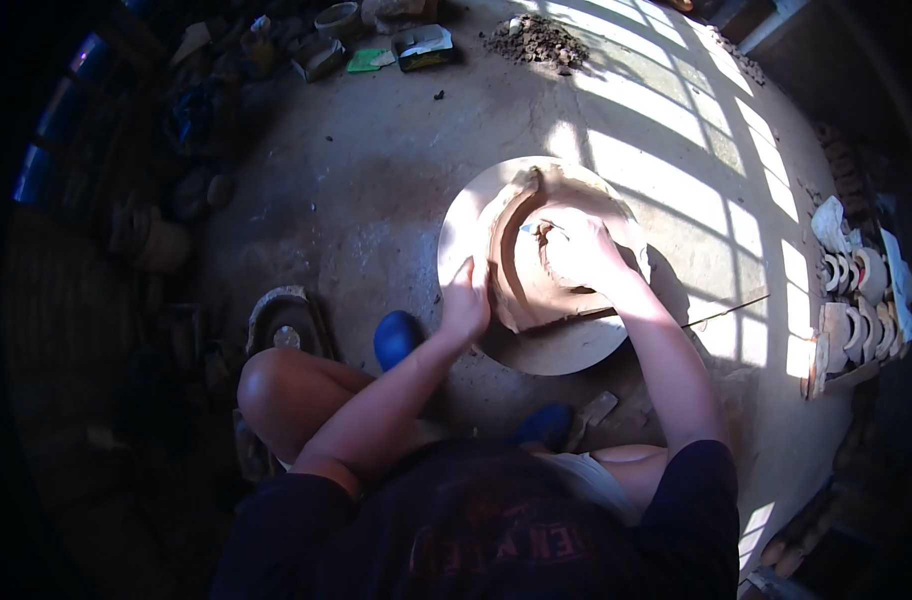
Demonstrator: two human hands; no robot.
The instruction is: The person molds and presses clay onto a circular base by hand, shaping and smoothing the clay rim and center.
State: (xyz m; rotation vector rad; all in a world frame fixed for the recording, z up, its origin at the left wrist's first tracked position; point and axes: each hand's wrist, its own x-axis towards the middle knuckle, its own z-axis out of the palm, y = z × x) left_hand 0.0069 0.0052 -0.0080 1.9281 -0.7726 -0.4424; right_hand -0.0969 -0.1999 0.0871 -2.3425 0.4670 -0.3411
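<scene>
A curved wall of wet brown clay [506, 235] stands on a round, pale turntable [561, 357], with a straight edge on the side close to me. My left hand [465, 306] lies against the outside of this wall, thumb up and fingers stretched along it. Inside the curve, my right hand [581, 252] is bent down over the clay floor, its fingers closed and washed out by sunlight. A ragged brown edge shows beside those fingers; what they hold, if anything, I cannot make out.
A rack of curved clay pieces [861, 315] stands at the right. Dry clay lumps [538, 43] are heaped at the back, near a box [423, 47]. An arched clay form [284, 312] sits by my left knee. A thin stick [726, 312] lies right of the turntable.
</scene>
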